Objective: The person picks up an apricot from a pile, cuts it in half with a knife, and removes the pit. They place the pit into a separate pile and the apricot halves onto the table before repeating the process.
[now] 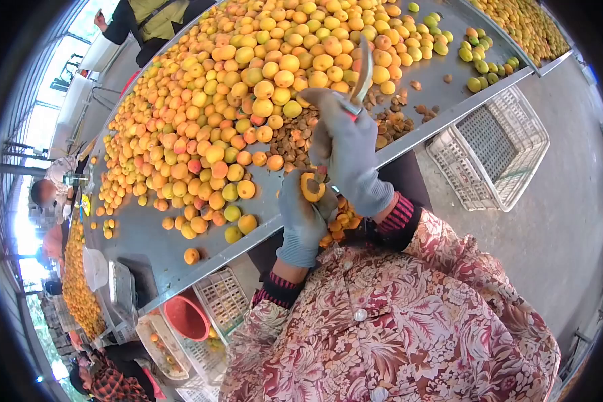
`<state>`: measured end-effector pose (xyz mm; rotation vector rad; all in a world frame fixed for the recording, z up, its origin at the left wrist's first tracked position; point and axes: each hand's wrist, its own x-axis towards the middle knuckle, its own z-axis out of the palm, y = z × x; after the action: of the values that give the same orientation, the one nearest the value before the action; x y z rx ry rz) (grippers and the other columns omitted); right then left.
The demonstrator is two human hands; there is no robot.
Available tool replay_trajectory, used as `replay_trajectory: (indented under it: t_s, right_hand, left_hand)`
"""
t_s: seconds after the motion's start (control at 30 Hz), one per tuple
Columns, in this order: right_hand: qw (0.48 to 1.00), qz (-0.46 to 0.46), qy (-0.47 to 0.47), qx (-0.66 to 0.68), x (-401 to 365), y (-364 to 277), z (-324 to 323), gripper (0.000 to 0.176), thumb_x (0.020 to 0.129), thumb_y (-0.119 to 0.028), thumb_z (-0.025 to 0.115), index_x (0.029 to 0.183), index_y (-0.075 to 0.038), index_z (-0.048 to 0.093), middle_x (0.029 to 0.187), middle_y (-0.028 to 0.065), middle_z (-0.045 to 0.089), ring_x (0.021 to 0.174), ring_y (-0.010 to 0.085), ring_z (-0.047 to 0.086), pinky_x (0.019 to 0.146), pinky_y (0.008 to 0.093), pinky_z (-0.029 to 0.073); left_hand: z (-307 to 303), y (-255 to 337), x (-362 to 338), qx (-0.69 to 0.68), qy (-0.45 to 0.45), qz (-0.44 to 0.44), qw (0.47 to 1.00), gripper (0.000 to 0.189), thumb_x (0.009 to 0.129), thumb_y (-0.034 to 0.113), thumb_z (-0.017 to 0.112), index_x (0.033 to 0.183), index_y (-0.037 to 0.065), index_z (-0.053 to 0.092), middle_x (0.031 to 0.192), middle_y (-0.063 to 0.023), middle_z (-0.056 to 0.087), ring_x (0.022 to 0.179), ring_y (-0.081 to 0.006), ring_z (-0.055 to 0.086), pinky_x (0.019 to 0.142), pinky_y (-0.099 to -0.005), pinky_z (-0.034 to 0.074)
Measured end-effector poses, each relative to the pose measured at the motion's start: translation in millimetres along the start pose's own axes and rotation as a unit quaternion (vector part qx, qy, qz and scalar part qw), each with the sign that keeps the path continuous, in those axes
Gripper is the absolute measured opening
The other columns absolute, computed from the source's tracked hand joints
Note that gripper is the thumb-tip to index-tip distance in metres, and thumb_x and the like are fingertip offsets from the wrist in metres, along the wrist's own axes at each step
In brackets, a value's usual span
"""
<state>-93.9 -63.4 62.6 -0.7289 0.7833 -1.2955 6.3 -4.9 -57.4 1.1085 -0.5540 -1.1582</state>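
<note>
Both hands wear grey-blue gloves and meet over the table's front edge. My left hand is closed around a cut apricot, its orange inside facing up. Just right of and above it, my right hand grips a knife with a curved blade pointing up and away from the fruit. Beyond them, a large heap of yellow-orange apricots covers the metal table. Brown pits lie in a pile beside my hands. Below the hands, orange fruit pieces are partly hidden.
An upright white plastic crate stands on the floor at the right. At the lower left are a red bucket and more crates. Other people stand or sit at the left and across the table.
</note>
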Motion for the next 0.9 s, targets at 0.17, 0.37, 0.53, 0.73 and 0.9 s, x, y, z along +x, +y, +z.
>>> replay_trajectory:
  t_s: [0.17, 0.37, 0.53, 0.73, 0.9]
  right_hand:
    - [0.967, 0.136, 0.069, 0.202, 27, 24, -18, 0.031, 0.091, -0.031, 0.044, 0.103, -0.004, 0.054, 0.049, -0.0053, 0.025, 0.04, 0.0073, 0.02, 0.041, 0.0248, 0.022]
    - [0.954, 0.151, 0.069, 0.249, 40, 23, -24, 0.029, 0.092, -0.034, 0.046, 0.101, -0.008, 0.052, 0.05, -0.0063, 0.027, 0.041, 0.0076, 0.024, 0.046, 0.0254, 0.028]
    - [0.925, 0.182, 0.06, 0.328, 56, 55, -47, 0.029, 0.09, -0.033, 0.046, 0.099, -0.006, 0.052, 0.053, -0.0032, 0.037, 0.043, 0.0117, 0.036, 0.045, 0.028, 0.037]
    - [0.963, 0.1, -0.153, -0.197, 26, 63, -47, 0.021, 0.082, -0.025, 0.061, 0.089, -0.005, 0.06, 0.059, 0.0024, 0.052, 0.05, 0.0121, 0.051, 0.047, 0.0226, 0.04]
    - [0.891, -0.03, -0.215, -0.398, -6, 77, -56, 0.018, 0.081, -0.018, 0.064, 0.095, -0.008, 0.06, 0.063, 0.003, 0.053, 0.061, 0.0095, 0.056, 0.059, 0.0248, 0.047]
  left_hand:
    - [4, 3, 3, 0.45, -0.047, 0.326, 0.83, 0.026, 0.069, 0.006, 0.066, 0.087, 0.0, 0.048, 0.068, -0.0117, 0.052, 0.061, -0.0272, 0.055, 0.055, -0.0375, 0.042]
    - [32, 30, 2, -0.221, -0.009, -0.24, 0.945, 0.027, 0.086, 0.034, 0.048, 0.083, 0.007, 0.05, 0.058, -0.0054, 0.05, 0.048, -0.02, 0.049, 0.044, -0.0322, 0.039]
    - [9, 11, 16, -0.237, -0.113, -0.186, 0.947, 0.035, 0.09, 0.041, 0.037, 0.082, 0.01, 0.05, 0.058, -0.0024, 0.05, 0.043, -0.0164, 0.044, 0.04, -0.0288, 0.036]
    - [2, 21, 41, -0.132, 0.071, -0.211, 0.966, 0.028, 0.09, 0.034, 0.039, 0.087, 0.009, 0.052, 0.07, -0.0044, 0.056, 0.059, -0.016, 0.057, 0.05, -0.0292, 0.049]
    - [6, 15, 20, -0.133, 0.1, -0.231, 0.959, 0.024, 0.09, 0.03, 0.042, 0.09, 0.009, 0.052, 0.076, -0.0042, 0.057, 0.065, -0.0151, 0.057, 0.052, -0.0273, 0.048]
